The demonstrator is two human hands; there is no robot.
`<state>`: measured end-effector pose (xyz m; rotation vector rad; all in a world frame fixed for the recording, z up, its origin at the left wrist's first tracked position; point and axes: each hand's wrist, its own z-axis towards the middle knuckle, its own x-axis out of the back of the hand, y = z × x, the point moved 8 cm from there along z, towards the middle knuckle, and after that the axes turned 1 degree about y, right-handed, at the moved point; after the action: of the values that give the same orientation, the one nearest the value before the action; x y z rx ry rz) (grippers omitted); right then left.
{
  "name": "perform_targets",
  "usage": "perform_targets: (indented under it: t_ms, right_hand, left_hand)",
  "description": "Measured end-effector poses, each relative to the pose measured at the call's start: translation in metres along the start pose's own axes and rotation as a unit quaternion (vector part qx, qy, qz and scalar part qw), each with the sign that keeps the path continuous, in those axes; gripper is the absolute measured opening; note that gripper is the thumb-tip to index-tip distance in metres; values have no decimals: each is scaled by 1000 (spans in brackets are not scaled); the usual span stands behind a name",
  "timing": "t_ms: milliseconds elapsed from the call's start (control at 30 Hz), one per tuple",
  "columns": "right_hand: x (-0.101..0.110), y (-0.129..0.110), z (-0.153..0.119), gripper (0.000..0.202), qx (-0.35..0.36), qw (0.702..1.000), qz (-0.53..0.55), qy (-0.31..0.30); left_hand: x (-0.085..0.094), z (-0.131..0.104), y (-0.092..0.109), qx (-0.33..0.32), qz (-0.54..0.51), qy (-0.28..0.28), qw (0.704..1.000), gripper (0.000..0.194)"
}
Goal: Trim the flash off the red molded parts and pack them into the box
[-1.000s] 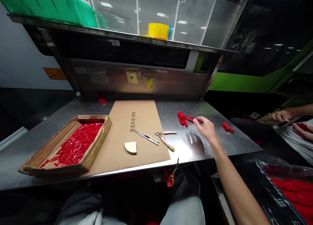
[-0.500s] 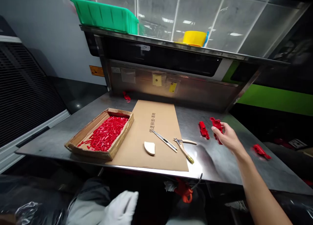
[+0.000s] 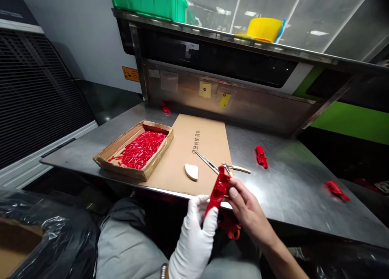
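A red molded plastic part [image 3: 219, 190] is held tilted in front of the table's front edge. My left hand [image 3: 196, 234], in a white glove, is closed around its lower end. My bare right hand [image 3: 247, 208] pinches the upper part from the right side, thumb in front. Just beyond the part lie the nippers [image 3: 240, 169], partly hidden behind it, and a slim silver knife-like tool [image 3: 206, 161]. A white wedge-shaped piece [image 3: 191, 171] rests on the cardboard sheet [image 3: 188, 137] to the left.
A cardboard box [image 3: 121, 171] of small red pieces [image 3: 142, 149] stands on the left of the metal table [image 3: 291, 190]. Similar red parts lie at right [image 3: 261, 156], far right [image 3: 336, 190] and back left [image 3: 165, 107]. The shelf above bears a green bin [image 3: 148, 3] and yellow container [image 3: 264, 29].
My right hand has brought the red part from the table's right side toward me. My gloved left hand has risen from my lap and taken hold of it too. The view has shifted.
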<state>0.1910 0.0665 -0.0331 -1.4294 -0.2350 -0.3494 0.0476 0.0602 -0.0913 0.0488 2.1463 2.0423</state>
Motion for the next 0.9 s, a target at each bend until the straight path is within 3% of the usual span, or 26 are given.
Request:
perform_targets:
  t_ms: [133,267,367,467,533,600,667,767,900]
  right_hand:
    - [45,25,26,51,-3,984,-174,25]
    - [70,56,53,58,-24,944,-329,19]
    - [73,63,60,58,-31,917,-399,7]
    - [72,44,51,64,-19,902,-431,16]
    - [62,23,37,54,15,905,-425,-18]
    - [29,-7,10,39,127,900,-394,-136]
    - [-2,-31,-21,40,212,875,-371,-226]
    - [-35,-57,-51,53,311,835,-382,-246]
    - [-59,-64,-56,54,337,805,-426,-239]
  left_hand:
    - [51,0,22,-12,7,60,998,30]
    - [87,-2,40,19,-116,109,987,30]
    - [103,-5,32,80,-265,156,948,34]
    - [106,-3,21,112,-401,161,895,29]
    - [100,1,17,134,-480,113,859,31]
    - [89,3,14,172,-536,57,824,35]
    - [81,3,12,204,-555,14,806,31]
    - [74,0,10,223,-537,-26,813,24]
    - [71,-3,9,224,-505,-49,832,25]
